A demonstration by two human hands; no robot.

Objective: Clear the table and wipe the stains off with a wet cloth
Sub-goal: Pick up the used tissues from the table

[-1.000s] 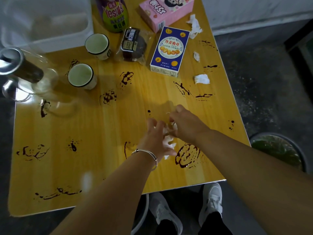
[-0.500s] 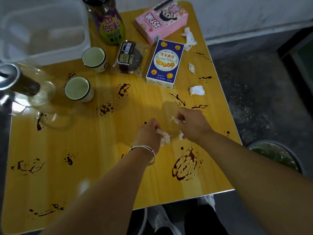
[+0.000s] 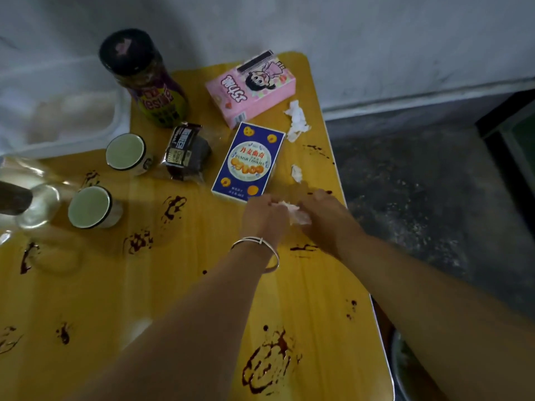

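The yellow wooden table (image 3: 179, 285) carries many dark brown stains; a large stain (image 3: 267, 369) sits near its front right. My left hand (image 3: 262, 217) and my right hand (image 3: 324, 215) meet just below the blue cookie box (image 3: 249, 162), both closed around crumpled white tissue scraps (image 3: 295, 214) held between them. Two more tissue scraps lie loose on the right side: a bigger scrap (image 3: 296, 121) beside the pink snack box (image 3: 252, 88) and a small scrap (image 3: 296, 172) right of the blue box.
At the back stand a purple-labelled bottle (image 3: 150, 91), a wrapped dark cake (image 3: 186, 153), two cups (image 3: 127, 153) (image 3: 92, 208) and a glass jug (image 3: 31, 204). A white tub (image 3: 58, 114) sits at the back left. A bin (image 3: 405, 369) shows below the table's right edge.
Both hands moved away from me and to the right, from near the big front stain up to the blue box, carrying the tissue scraps. The scrap that lay there is now under my hands.
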